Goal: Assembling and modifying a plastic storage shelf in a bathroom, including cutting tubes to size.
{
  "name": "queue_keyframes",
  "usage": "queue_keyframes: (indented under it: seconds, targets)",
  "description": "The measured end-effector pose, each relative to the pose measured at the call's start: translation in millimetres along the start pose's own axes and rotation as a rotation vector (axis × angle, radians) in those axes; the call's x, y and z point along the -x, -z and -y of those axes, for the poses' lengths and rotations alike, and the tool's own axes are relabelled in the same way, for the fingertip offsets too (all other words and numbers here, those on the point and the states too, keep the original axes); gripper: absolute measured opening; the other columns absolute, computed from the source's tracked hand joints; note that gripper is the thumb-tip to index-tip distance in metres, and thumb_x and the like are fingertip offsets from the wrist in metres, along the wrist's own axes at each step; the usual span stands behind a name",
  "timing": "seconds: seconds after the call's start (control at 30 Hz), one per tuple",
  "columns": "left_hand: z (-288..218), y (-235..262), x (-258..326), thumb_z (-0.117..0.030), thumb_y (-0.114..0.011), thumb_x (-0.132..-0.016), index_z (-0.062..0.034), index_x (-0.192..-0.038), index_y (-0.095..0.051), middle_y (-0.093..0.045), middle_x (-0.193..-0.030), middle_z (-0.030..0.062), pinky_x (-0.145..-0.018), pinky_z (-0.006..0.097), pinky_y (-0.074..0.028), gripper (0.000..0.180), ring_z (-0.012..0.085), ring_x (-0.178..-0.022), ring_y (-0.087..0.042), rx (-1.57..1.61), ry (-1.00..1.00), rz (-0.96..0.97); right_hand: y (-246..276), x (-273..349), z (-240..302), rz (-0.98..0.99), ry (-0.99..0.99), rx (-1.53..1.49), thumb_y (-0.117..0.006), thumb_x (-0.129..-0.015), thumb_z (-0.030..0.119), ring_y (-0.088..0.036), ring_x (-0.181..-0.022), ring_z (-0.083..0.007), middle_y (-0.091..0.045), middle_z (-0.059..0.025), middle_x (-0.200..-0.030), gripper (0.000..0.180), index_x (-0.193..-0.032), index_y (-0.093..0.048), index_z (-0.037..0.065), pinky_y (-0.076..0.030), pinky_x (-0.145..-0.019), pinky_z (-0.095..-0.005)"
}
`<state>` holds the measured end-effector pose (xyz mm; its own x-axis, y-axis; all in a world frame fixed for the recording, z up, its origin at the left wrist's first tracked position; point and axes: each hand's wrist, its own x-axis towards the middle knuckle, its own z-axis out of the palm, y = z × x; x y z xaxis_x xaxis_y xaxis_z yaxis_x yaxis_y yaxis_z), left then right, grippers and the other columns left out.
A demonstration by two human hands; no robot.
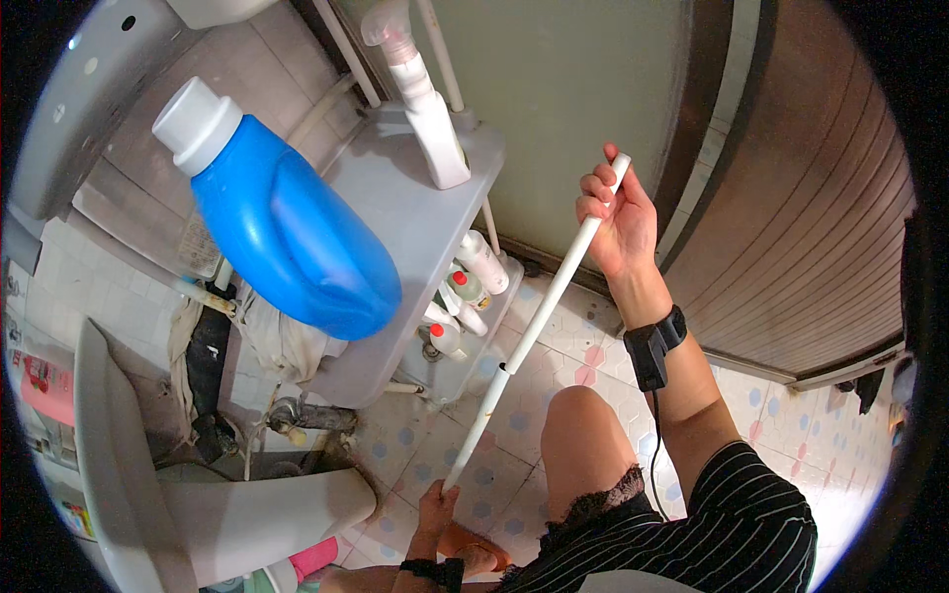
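A long white pole (550,303) slants across the middle of the view, with a dark ring at the joint between its two sections. Closed around its upper end is my right hand (627,234), raised with the fingers curled over the pole. Low in the view, my left hand (433,510) grips the pole's lower part. Whatever lies beyond that hand on the pole is hidden. A black device (652,351) with a cable is strapped to my right wrist.
At left, a grey shelf (395,163) carries a large blue jug (292,227) and a white spray bottle (435,133). Small bottles (465,287) stand on its lower tier. A white ceramic fixture (267,519) is at lower left. A brown ribbed door (801,208) stands right, beside a frosted panel (573,89).
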<state>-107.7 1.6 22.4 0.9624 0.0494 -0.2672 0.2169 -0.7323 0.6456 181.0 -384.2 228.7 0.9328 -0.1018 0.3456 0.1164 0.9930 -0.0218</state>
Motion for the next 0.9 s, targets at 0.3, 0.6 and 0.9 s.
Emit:
queue_keyframes:
  seconds: [0.3,0.6,0.9]
  targets:
    - [-3,2,2,-0.028,-0.060,-0.082,-0.0026,-0.097,-0.057,-0.058,-0.070,0.0171,-0.057,0.037,-0.046,0.029,0.0291,-0.063,-0.058,0.037,0.011,0.020,4,0,-1,-0.053,0.022,0.028,-0.032,-0.096,0.019,-0.038,-0.062,-0.0120,-0.043,-0.0036,-0.075,0.025,-0.113,-0.041,0.004,-0.034,-0.050,-0.0220]
    - [-2,5,5,-0.028,-0.061,-0.082,-0.0024,-0.098,-0.057,-0.060,-0.072,0.0166,-0.057,0.035,-0.046,0.030,0.0285,-0.061,-0.058,0.062,0.019,0.011,5,2,-11,-0.044,0.022,0.011,-0.032,-0.096,0.019,-0.038,-0.061,-0.0121,-0.043,-0.0037,-0.073,0.024,-0.112,-0.043,0.004,-0.034,-0.050,-0.0223]
    - [3,3,-3,-0.030,-0.060,-0.083,-0.0007,-0.098,-0.057,-0.060,-0.076,0.0165,-0.062,0.037,-0.046,0.034,0.0288,-0.067,-0.060,0.048,0.025,0.047,9,5,-4,-0.069,0.043,0.021,-0.033,-0.096,0.020,-0.039,-0.062,-0.0124,-0.043,-0.0041,-0.075,0.024,-0.111,-0.043,0.004,-0.035,-0.050,-0.0222]
